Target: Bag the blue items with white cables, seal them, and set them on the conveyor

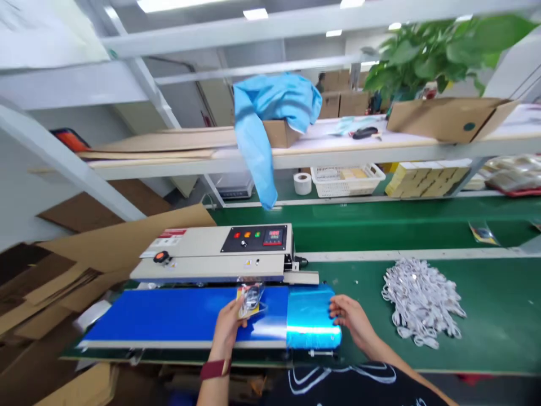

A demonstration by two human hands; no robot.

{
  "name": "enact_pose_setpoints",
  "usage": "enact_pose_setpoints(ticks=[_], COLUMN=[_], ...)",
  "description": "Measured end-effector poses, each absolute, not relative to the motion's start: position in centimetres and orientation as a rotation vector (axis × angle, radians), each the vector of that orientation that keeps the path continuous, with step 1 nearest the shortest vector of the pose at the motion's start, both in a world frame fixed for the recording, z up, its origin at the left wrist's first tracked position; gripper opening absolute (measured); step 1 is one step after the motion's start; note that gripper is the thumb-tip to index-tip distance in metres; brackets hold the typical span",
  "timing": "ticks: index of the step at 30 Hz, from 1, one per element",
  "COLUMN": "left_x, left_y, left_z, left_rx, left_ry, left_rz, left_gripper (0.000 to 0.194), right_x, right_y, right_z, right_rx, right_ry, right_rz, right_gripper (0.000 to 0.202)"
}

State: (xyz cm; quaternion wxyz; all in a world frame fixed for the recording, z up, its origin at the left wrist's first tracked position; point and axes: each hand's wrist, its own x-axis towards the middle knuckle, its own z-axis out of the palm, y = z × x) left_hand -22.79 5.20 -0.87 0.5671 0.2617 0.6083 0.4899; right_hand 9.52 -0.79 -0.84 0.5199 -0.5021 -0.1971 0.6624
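- The landmark is the sealing machine (220, 254), a beige box with a black control panel and a blue conveyor belt (186, 316) running along its front.
- The left hand (228, 324) grasps a small clear plastic packet (250, 298) with something dark and yellow inside, holding it upright over the belt, just below the machine's front slot.
- The right hand (350, 318) lies released, fingers spread, touching the shiny blue end of the belt to the right of the machine; it grips nothing.
- Judging by this, the step in hand is feeding the packet's top edge into the machine's sealing slot.
- The next move seems to call for keeping the packet's mouth flat and level with the slot, then letting the belt carry it; a crooked edge would likely seal badly.
- Well to the right of the machine, a heap of white cords (420, 301) lies on the green table (499, 316).
- Behind the machine, a shelf (380, 149) bears a blue garment (266, 118) and cardboard boxes.
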Motion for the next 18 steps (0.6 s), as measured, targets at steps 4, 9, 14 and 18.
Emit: enact_pose_setpoints(ticks=[4, 9, 14, 18], left_x=[-27.3, -31.6, -34.7, -36.2], left_y=[6.2, 6.6, 6.6, 5.5], left_z=[-0.9, -0.2, 1.6, 3.4], left_rx=[0.69, 0.618, 0.491, 0.615], left_ry=[1.483, 1.53, 1.672, 1.62], left_rz=[1.118, 1.165, 1.23, 1.488], left_gripper=[0.025, 0.022, 0.02, 0.021], right_x=[9.7, 10.3, 10.9, 10.9], right_y=[-0.3, -0.6, -1.0, -1.3], right_z=[-1.1, -1.3, -2.0, -2.5], right_rx=[-1.173, -1.182, -1.232, -1.279], right_ry=[-0.498, -0.487, -0.465, -0.44], right_rz=[1.589, 1.584, 1.575, 1.566], right_gripper=[0.033, 0.031, 0.035, 0.035])
